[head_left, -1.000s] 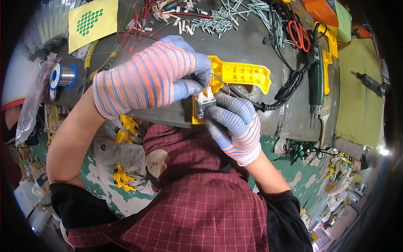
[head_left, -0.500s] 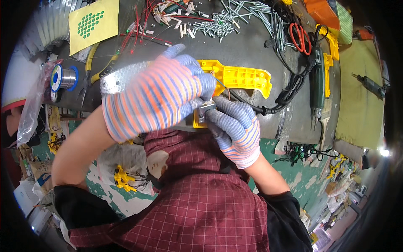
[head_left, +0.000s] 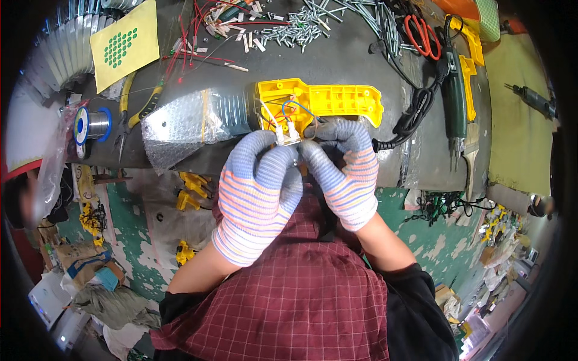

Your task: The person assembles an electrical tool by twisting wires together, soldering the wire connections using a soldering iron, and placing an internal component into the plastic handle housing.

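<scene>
Both my hands wear striped knit gloves and meet at the bench's near edge. Between their fingertips sits a small wired part point(head_left: 288, 138), white with a metallic edge. My left hand point(head_left: 259, 189) is closed, pinching it from the left. My right hand point(head_left: 346, 171) is closed too, thumb and fingers at its right side. Thin white, blue and red wires point(head_left: 293, 110) run from the part into a yellow plastic housing half point(head_left: 328, 101) just beyond. Clear bubble wrap point(head_left: 183, 123) covers the housing's left end. The gloves hide part of the small piece.
Pliers point(head_left: 126, 120) and a solder wire spool point(head_left: 93, 124) lie to the left. Screws point(head_left: 298, 30) and red wires point(head_left: 186, 51) are scattered at the back. On the right are a black cable point(head_left: 415, 123), a dark green handheld tool point(head_left: 454, 102) and a brush point(head_left: 471, 150).
My left hand has drawn back toward me from over the housing, uncovering it and its wires. The small part now shows its wired white side. My right hand stays close to its place.
</scene>
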The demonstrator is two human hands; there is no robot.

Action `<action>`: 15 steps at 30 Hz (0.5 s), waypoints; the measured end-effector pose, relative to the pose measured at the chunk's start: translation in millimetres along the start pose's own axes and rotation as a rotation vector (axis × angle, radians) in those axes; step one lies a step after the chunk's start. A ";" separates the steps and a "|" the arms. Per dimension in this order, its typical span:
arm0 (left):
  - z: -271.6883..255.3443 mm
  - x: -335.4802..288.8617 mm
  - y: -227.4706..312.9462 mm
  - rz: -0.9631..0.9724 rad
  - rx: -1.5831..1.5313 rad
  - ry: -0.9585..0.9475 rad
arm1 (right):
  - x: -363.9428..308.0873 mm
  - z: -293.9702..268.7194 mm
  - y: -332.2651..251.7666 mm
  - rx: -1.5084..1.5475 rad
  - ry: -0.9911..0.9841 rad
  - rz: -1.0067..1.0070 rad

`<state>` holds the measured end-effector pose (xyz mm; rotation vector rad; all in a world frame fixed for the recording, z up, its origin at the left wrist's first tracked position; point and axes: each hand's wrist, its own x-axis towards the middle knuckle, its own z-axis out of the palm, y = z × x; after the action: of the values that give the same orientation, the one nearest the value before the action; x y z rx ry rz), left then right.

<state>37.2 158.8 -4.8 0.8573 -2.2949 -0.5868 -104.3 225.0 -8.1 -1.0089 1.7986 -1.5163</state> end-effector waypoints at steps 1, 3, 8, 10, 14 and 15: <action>-0.5 1.2 -1.7 0.004 0.005 -0.004 | 2.3 -0.9 2.0 0.028 -0.015 -0.009; -1.6 3.1 -5.3 0.063 -0.069 0.006 | 3.6 -5.0 6.6 0.082 -0.042 -0.027; -6.9 -0.5 -17.7 0.097 -0.129 -0.023 | 2.5 -11.1 7.7 0.116 -0.121 0.042; -12.1 5.4 -17.9 0.108 -0.116 -0.086 | 4.2 -12.4 7.4 0.135 -0.129 0.048; -19.3 12.3 -12.6 0.143 -0.056 -0.184 | 2.7 -10.7 7.8 0.147 -0.111 0.059; -20.2 13.8 -9.4 0.144 -0.058 -0.188 | 2.3 -9.8 8.7 0.147 -0.108 0.062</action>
<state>46.5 138.9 9.5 0.6260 -2.4709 -0.6909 -115.1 229.0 -14.6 -0.9366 1.6045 -1.5028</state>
